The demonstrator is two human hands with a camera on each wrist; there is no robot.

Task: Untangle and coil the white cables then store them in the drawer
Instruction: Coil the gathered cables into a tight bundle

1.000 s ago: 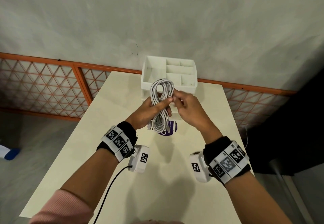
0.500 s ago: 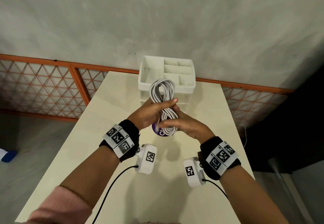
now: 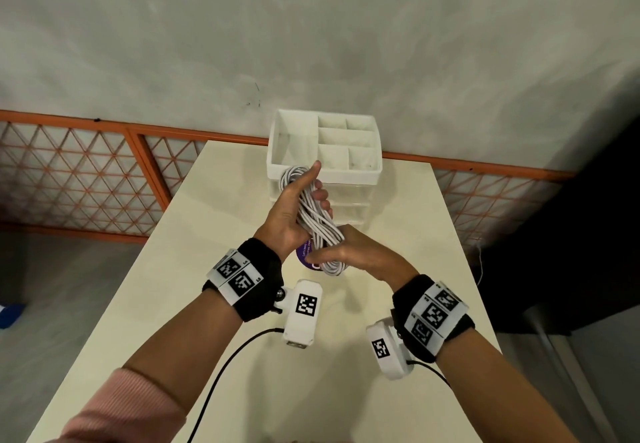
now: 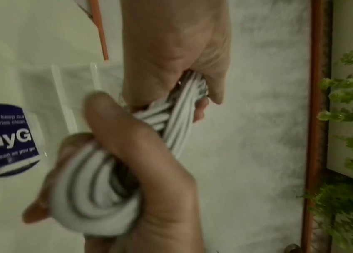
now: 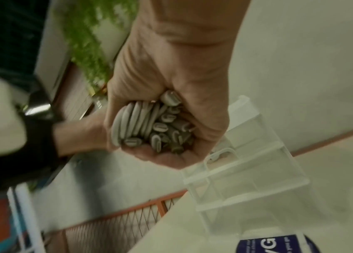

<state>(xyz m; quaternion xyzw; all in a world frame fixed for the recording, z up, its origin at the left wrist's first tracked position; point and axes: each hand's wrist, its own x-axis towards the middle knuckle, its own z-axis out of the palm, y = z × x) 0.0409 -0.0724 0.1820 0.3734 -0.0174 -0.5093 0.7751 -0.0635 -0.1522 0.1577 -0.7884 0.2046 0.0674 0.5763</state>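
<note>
A bundle of coiled white cables (image 3: pixel 317 215) is held above the table in front of the white drawer unit (image 3: pixel 360 179). My left hand (image 3: pixel 292 215) grips the bundle's upper half, fingers wrapped round it and thumb pointing up. My right hand (image 3: pixel 348 252) grips the lower end. The strands twist between the two hands. In the left wrist view the left hand (image 4: pixel 141 171) holds a loop of cables (image 4: pixel 93 191), with the right hand (image 4: pixel 171 56) beyond. In the right wrist view the right hand (image 5: pixel 171 95) is closed round the cable loops (image 5: pixel 147 126).
The drawer unit has a divided open tray (image 3: pixel 294 137) on top and clear drawers (image 3: pixel 353 203) below, all closed. A round purple sticker (image 3: pixel 304 252) lies on the cream table (image 3: pixel 214 220) under the hands. An orange lattice fence (image 3: pixel 86 172) runs behind the table.
The right hand slid from the bundle's middle down to its lower end. The left hand rose along the bundle and its thumb straightened. The bundle now twists and slants between them.
</note>
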